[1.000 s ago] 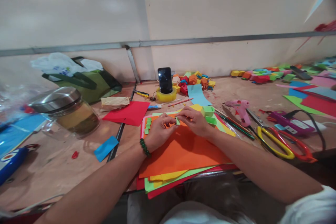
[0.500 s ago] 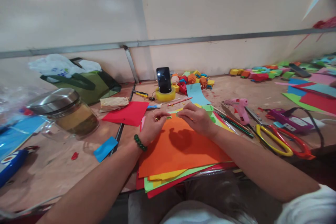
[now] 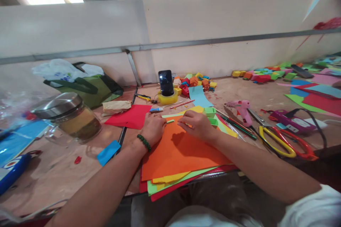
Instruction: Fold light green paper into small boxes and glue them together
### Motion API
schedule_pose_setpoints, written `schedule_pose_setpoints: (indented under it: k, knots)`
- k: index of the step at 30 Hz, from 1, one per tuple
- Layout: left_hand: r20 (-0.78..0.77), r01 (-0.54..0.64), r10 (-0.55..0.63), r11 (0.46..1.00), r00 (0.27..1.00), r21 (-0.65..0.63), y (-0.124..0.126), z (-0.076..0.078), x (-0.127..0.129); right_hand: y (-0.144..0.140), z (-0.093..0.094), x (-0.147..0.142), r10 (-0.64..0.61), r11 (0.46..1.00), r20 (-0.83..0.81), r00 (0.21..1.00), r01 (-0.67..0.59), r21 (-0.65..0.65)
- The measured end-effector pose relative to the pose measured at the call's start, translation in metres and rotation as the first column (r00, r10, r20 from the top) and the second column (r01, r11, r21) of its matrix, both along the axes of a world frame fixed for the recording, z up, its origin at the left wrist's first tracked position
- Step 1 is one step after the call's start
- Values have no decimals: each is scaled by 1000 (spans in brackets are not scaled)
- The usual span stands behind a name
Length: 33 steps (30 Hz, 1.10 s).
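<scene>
While your left hand [image 3: 153, 127] pinches a small light green strip [image 3: 170, 121] at the middle of the frame, your right hand [image 3: 199, 125] hovers just right of it, fingers bent toward the thumb; whether they grip anything, you cannot tell from this view. The strip sticks out from your left fingertips, above an orange sheet [image 3: 181, 158] that tops a stack of coloured paper at centre and lower centre. Around your left wrist sits a green beaded bracelet [image 3: 144, 142]. Just beyond your right hand, right of centre, you have open green paper boxes [image 3: 210, 112]. A red sheet [image 3: 130, 116] lies left of centre on the table [image 3: 64, 177]. Toward the right of the frame you see a pink glue gun [image 3: 243, 110] and, below it, scissors with yellow and red handles [image 3: 277, 142].
</scene>
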<state>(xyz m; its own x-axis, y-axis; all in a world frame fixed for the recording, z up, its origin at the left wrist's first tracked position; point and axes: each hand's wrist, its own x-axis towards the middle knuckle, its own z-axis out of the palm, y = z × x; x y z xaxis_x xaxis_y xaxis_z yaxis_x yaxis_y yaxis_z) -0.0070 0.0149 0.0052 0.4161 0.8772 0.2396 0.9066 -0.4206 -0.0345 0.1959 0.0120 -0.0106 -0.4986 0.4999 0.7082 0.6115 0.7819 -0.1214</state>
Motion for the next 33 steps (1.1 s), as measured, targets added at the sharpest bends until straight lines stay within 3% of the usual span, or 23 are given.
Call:
schedule_pose_setpoints:
  k: [4, 8, 11, 14, 15, 17, 20, 24, 27, 31, 33]
  knots:
    - [133, 45, -59, 994, 989, 101, -3, 2, 1, 2, 1, 1, -15, 992, -162, 987, -5, -127]
    - [354, 150, -202, 974, 913, 169, -11, 0, 6, 1, 3, -2, -2, 948, -277, 961, -86, -305]
    - [553, 200, -232, 973, 800, 119, -19, 1, 13, 0, 6, -5, 44, 843, -416, 908, -258, -473]
    - [794, 284, -99, 954, 600, -95, -21, 6, 17, 2, 8, -6, 62, 726, -550, 833, -416, -548]
    - [848, 329, -12, 924, 530, -193, -21, 7, 17, 2, 9, -5, 66, 693, -574, 816, -451, -562]
    - [873, 434, 174, 813, 455, -388, -19, 9, 15, 3, 11, -3, 78, 650, -588, 805, -489, -582]
    - [820, 536, 338, 631, 461, -561, -18, 9, 12, 3, 13, -2, 89, 636, -578, 811, -493, -594]
    - [777, 562, 444, 537, 446, -629, -21, 5, 14, 2, 7, -5, 91, 613, -607, 790, -525, -591]
    - [787, 570, 482, 546, 386, -614, -21, 5, 16, 3, 0, -7, 107, 655, -596, 796, -507, -560]
    - [844, 507, 496, 685, 203, -524, -16, 6, 17, 1, -2, -6, 162, 845, -516, 841, -388, -367]
    - [856, 474, 502, 728, 124, -496, -14, 5, 16, -1, 1, -5, 231, 892, -426, 875, -365, -266]
